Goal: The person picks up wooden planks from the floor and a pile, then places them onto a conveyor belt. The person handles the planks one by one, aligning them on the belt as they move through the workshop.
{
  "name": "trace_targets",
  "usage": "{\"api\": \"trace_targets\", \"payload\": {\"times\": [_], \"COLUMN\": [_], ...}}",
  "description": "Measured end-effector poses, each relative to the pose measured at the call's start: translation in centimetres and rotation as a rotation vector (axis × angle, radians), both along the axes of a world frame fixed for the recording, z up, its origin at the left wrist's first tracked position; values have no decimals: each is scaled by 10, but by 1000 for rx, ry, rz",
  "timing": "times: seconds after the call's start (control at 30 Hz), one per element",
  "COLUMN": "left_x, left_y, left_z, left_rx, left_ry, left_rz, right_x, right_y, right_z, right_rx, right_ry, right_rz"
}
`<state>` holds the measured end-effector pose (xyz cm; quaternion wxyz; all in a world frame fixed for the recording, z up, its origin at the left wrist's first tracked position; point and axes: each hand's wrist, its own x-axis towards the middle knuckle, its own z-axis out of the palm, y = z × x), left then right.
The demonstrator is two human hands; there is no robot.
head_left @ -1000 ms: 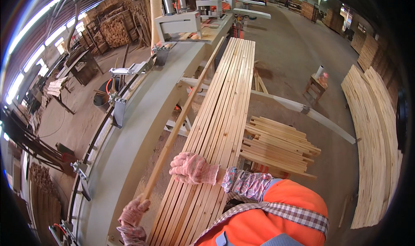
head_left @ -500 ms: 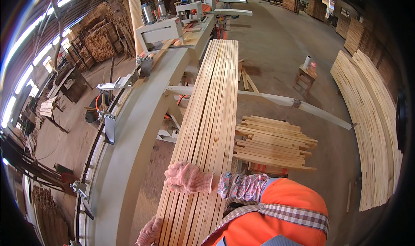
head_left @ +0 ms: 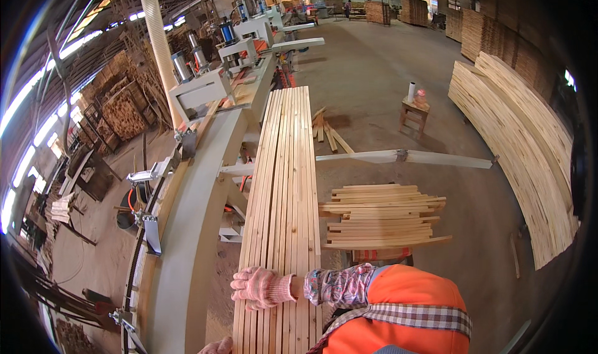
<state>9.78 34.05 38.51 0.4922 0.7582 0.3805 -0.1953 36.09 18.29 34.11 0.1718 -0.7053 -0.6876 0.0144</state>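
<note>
A long bundle of pale wooden strips [head_left: 283, 186] lies side by side, running away from me. My right hand [head_left: 265, 287], in a pink knit glove, reaches across the near part of the bundle. Its fingers are closed over the left edge strips. At the lower edge, my left hand [head_left: 217, 346], gloved in pink too, is against the bundle's left side; most of it is cut off by the frame, and its fingers are largely hidden. A patterned sleeve [head_left: 339, 287] and an orange garment [head_left: 414, 292] cover my right arm and shoulder.
A grey machine bed [head_left: 193, 229] with clamps runs along the left. A pale crossbeam [head_left: 355, 159] passes under the bundle. Shorter strips [head_left: 383, 217] are stacked to the right, with a small stool [head_left: 413, 116] beyond. A tall board stack [head_left: 511, 148] stands far right.
The view has shifted, so the bundle and both hands sit lower in the picture. Less of my left hand shows. My right hand keeps its hold on the strips.
</note>
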Motion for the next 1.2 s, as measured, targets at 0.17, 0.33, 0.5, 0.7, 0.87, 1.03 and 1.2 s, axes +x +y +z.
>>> {"api": "trace_targets", "payload": {"times": [0.17, 0.33, 0.5, 0.7, 0.87, 1.03, 1.2], "left_x": [-5, 2, 6, -2, -8, -16, -18], "left_y": [-14, -1, 8, 17, 21, 22, 35], "left_z": [-8, -37, -55, -66, -73, -77, -93], "left_rx": [213, 300, 320, 337, 349, 350, 407], "left_ry": [-107, -14, 22, 52, 67, 96, -48], "left_rz": [106, -87, -147, -148, -144, -111, -227], "right_x": [-7, -6, -1, -2, -1, -3, -3], "right_y": [23, 30, 44, 42, 43, 42, 29], "right_z": [26, 21, -22, -15, -17, -13, 19], "right_rx": [-111, -198, -47, -77, -11, -27, -156], "right_ry": [-170, -334, -369, -312, -328, -238, -247], "right_rz": [-53, 21, -46, 3, -28, -35, 10]}}
